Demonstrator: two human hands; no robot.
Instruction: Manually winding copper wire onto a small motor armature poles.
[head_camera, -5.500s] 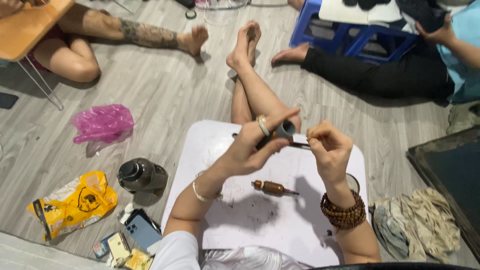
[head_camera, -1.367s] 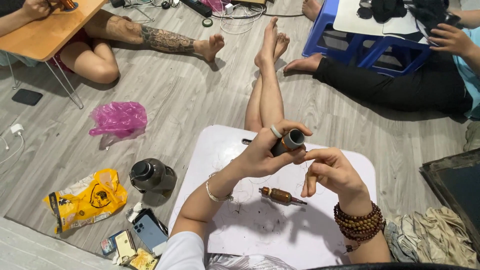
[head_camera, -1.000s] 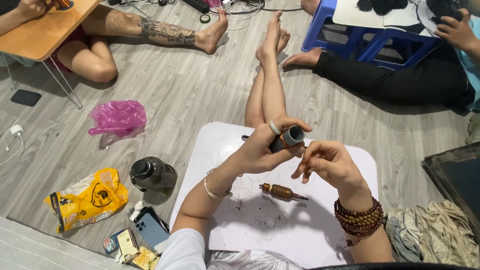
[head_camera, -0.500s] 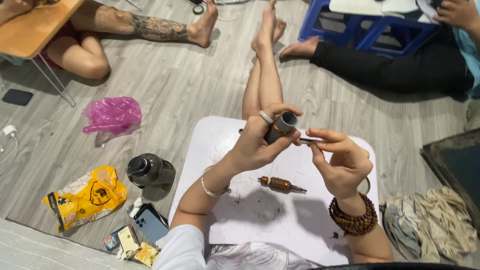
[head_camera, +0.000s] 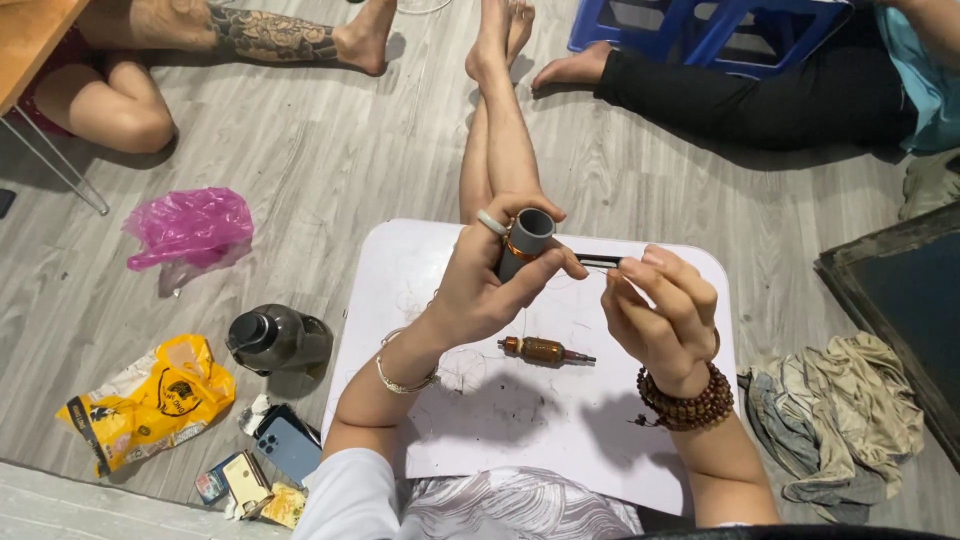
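My left hand (head_camera: 480, 285) is closed around a short grey cylinder with a copper-coloured band (head_camera: 522, 243), its open end facing up and to the right. My right hand (head_camera: 662, 308) pinches a thin dark metal tool (head_camera: 597, 262) whose tip points at the cylinder's mouth. Both hands hover over a white board (head_camera: 520, 420) on my lap. A small brown motor rotor with a shaft (head_camera: 545, 350) lies on the board below the hands, among thin loose wire strands.
On the floor to my left are a dark bottle (head_camera: 277, 340), a yellow bag (head_camera: 150, 400), a pink plastic bag (head_camera: 188, 228), a phone (head_camera: 292, 446) and small packets. Crumpled cloth (head_camera: 835, 410) lies at right. Other people's legs and a blue stool (head_camera: 700, 22) are ahead.
My right hand first drew back from the cylinder, then came up again with the thin tool toward its mouth. The left hand kept its hold on the cylinder.
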